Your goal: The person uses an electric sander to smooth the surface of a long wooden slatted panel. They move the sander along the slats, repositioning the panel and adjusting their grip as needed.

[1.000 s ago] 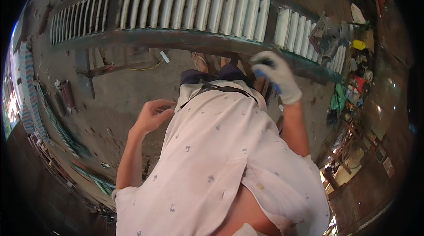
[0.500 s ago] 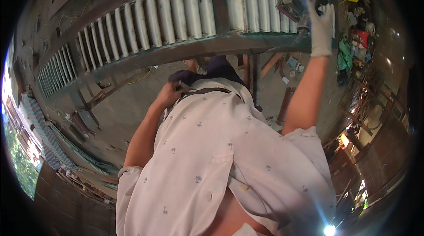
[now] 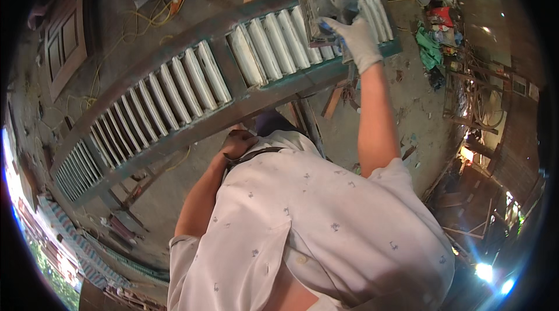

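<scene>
White-gloved right hand (image 3: 356, 40) wrapped around grey electric sander (image 3: 329, 5) on long teal wooden louvred shutter (image 3: 192, 87), bare left hand (image 3: 237, 142) curled against white shirt (image 3: 314, 235), pinching nothing visible

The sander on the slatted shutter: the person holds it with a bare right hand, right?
Not bare: the head view shows the right hand in a white glove, gripping the sander on the slatted shutter.
</scene>
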Demonstrator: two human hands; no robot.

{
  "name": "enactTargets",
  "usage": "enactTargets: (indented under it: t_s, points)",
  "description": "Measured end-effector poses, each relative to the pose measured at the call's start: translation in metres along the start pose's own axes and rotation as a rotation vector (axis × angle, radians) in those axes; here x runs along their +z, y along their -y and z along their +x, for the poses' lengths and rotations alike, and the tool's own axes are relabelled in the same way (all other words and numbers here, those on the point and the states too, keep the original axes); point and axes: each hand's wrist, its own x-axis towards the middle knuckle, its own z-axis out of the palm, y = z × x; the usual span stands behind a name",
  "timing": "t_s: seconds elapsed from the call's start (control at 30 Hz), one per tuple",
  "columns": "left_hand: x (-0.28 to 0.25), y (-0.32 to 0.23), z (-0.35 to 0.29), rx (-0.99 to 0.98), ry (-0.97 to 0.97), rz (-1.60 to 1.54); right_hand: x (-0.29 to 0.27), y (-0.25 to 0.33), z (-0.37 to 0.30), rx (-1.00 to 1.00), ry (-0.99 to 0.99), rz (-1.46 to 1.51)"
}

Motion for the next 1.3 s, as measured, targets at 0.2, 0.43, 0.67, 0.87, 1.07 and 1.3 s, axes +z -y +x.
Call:
enactTargets:
  t_s: [0.2,0.43,0.67,0.87,1.07,1.3]
  points:
    - [-0.013,-0.004,-0.019,0.106,-0.086,-0.147,0.003,-0.007,-0.028,-0.054,-0.189,-0.175]
    - [-0.060,-0.036,-0.162,0.200,-0.585,-0.162,0.000,-0.029,-0.091,0.006,0.006,-0.196]
    - [-0.228,-0.050,-0.128,0.306,-1.294,0.413,0.015,0.010,-0.037,-0.117,-0.187,0.056]
    - [-0.252,0.001,-0.075,0.101,-1.268,0.770,0.014,0.058,-0.112,-0.272,0.108,-0.189]
    - [-0.249,-0.016,-0.085,-0.088,-1.288,0.629,0.102,0.087,-0.093,-0.420,-0.004,-0.126]
    - [-0.246,-0.008,-0.081,-0.038,-1.279,0.640,0.105,0.138,-0.012,-0.295,0.053,-0.214]
